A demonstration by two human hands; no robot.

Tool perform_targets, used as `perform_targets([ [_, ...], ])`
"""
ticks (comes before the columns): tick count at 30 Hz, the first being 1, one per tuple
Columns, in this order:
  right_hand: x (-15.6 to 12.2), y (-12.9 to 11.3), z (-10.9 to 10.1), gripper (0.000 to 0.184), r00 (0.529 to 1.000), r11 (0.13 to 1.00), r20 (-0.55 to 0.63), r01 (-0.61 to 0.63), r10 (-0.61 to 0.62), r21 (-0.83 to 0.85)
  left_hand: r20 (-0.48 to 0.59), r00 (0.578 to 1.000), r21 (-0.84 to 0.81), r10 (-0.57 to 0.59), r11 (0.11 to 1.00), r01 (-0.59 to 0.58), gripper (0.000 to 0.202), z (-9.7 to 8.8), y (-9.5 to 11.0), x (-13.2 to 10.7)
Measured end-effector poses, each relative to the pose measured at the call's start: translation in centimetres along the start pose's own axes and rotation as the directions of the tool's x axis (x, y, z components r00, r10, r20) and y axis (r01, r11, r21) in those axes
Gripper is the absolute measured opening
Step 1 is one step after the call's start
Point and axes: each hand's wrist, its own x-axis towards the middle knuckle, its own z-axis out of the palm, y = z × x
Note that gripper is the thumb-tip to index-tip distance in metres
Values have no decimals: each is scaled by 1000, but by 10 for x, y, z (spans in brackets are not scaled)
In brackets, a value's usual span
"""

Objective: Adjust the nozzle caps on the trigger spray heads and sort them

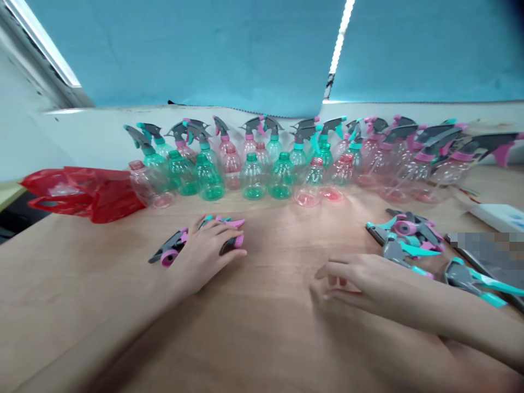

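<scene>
My left hand (213, 243) lies over a small group of trigger spray heads. Its thumb and fingers close round a grey spray head with a pink collar (239, 240). Another grey and pink spray head (168, 251) rests beside the wrist, and turquoise and pink trigger parts show behind the knuckles. Over the bare wood, my right hand (347, 278) is held with loosely bent fingers apart and nothing in them. To its right lies a pile of spray heads (395, 248) in grey, pink and turquoise.
Uncapped green bottles (254, 180) and pink bottles (309, 185) stand in a row across the table (270, 327). Behind and to the right are bottles fitted with spray heads (423, 158). A red plastic bag (94, 191) lies left; a dark flat object (483, 256) lies right.
</scene>
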Motion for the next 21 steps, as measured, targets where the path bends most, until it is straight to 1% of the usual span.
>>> perform_targets([
  [3,-12,14,-3,13,999,999,-27,-38,38,1,7,1000,17,-3,1000,3,27,1,8,5],
  [6,-26,29,-11,16,994,995,-44,-97,97,-2,-34,999,-3,15,1000,-15,25,1,27,16],
  [7,-30,34,-15,17,991,993,-55,-121,121,0,-41,999,-27,25,999,-26,25,0,35,21],
  [9,-39,46,-22,18,981,986,-102,-167,167,1,-21,998,-100,54,993,-56,25,0,53,33],
  [12,-49,70,-32,18,946,969,-221,-245,237,-11,41,991,-245,129,963,-115,23,5,82,53],
  [14,-54,87,-38,20,915,953,-282,-303,287,-13,53,981,-337,188,928,-160,21,13,100,69],
  [16,-59,101,-43,21,890,938,-319,-345,324,-9,37,968,-407,247,889,-211,19,25,117,87],
  [18,-63,112,-47,22,871,927,-345,-375,349,-9,24,958,-441,286,863,-247,20,38,133,106],
  [21,-71,123,-50,24,839,904,-391,-426,379,-39,12,950,-477,313,837,-270,22,55,157,133],
])
